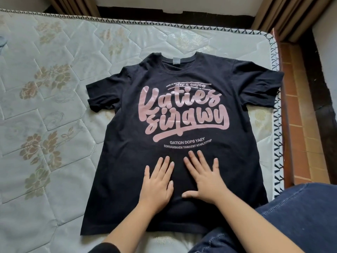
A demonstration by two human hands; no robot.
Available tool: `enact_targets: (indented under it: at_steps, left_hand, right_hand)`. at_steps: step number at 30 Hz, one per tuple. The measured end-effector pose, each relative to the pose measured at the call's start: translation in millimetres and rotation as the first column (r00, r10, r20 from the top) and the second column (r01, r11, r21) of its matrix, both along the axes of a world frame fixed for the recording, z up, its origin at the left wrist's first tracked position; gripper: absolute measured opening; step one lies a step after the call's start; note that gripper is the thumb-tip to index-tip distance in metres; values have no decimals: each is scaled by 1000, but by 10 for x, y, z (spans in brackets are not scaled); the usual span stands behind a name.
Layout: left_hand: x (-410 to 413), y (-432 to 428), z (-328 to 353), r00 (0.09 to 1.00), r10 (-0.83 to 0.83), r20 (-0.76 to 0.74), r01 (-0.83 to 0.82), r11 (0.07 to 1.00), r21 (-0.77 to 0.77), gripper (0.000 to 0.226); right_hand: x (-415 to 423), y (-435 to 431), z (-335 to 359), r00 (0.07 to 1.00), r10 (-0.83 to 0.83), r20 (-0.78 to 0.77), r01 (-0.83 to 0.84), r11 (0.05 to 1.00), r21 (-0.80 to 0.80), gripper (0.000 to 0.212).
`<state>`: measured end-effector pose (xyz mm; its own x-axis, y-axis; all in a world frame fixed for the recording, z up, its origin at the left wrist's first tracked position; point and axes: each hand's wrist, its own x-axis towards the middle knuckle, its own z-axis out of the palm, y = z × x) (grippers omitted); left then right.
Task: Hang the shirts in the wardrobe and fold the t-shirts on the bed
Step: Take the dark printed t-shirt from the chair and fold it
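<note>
Black t-shirt (182, 110) spread flat on the mattress (54, 106); both hands (157, 181) (204, 178) press it, fingers spread.

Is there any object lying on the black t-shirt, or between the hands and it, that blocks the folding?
Nothing visible does. Both the left hand and right hand rest flat on the black t-shirt, which lies spread out on the mattress.

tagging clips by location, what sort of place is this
Most likely a bedroom in a home. A quilted pale mattress with a floral pattern fills the view, brown curtains hang along the far wall, and a black t-shirt with pink lettering lies spread flat under both hands.
</note>
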<state>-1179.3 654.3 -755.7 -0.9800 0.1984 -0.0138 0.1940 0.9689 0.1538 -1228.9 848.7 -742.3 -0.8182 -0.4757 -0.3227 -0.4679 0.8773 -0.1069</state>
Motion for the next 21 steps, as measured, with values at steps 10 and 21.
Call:
enact_targets:
  at_steps: [10,21]
  left_hand:
    - [364,-445,88,978,188,93,-182,981,-74,59]
    - [3,142,69,995,3,98,4,997,-75,64]
  right_hand:
    - [-55,569,488,917,-229,327,188,970,152,139]
    - [163,-142,330,985,-103,136,107,994,-23,115]
